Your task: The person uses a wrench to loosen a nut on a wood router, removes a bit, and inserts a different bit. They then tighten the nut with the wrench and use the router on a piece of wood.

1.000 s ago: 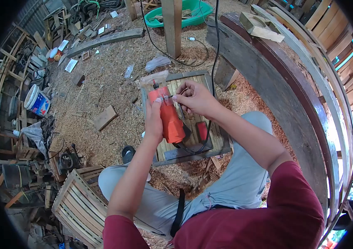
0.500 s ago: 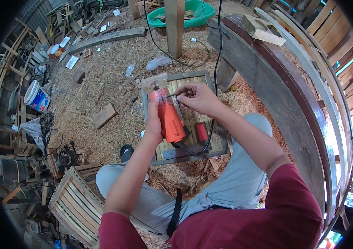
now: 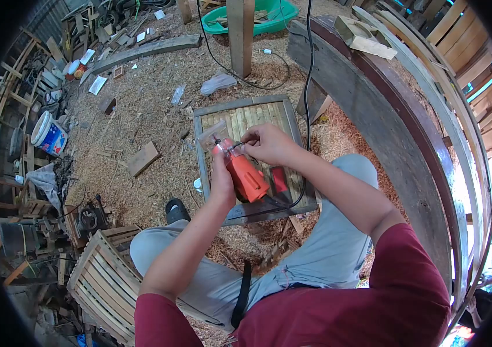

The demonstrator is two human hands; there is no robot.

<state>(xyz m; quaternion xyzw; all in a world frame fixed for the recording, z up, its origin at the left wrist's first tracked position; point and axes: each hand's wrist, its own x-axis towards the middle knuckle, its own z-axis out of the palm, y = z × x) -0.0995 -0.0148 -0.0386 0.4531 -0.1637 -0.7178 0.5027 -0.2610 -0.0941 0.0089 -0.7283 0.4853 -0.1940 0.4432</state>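
An orange power tool [image 3: 247, 176] is tilted above a slatted wooden stool [image 3: 257, 115]. My left hand [image 3: 221, 176] wraps round its left side near the upper end, where a clear plastic guard [image 3: 212, 134] and a dark bit show. My right hand [image 3: 266, 143] is closed, its fingertips pinching a small dark metal piece at the tool's upper right side. On the stool, right of the tool, lies a red block-like object [image 3: 279, 180]. A black cord [image 3: 307, 115] runs from the tool's lower end up past the stool's right edge.
Wood shavings cover the ground. A wooden post [image 3: 240, 40] and a green basin [image 3: 266, 23] stand ahead. Long boards [image 3: 367, 110] curve along the right. At the left are a white bucket [image 3: 49, 134], a loose wood block [image 3: 143, 159] and a slatted wooden piece [image 3: 104, 283].
The orange tool has turned, its lower end swinging right, and both hands have shifted with it. The plastic guard is tilted more to the left.
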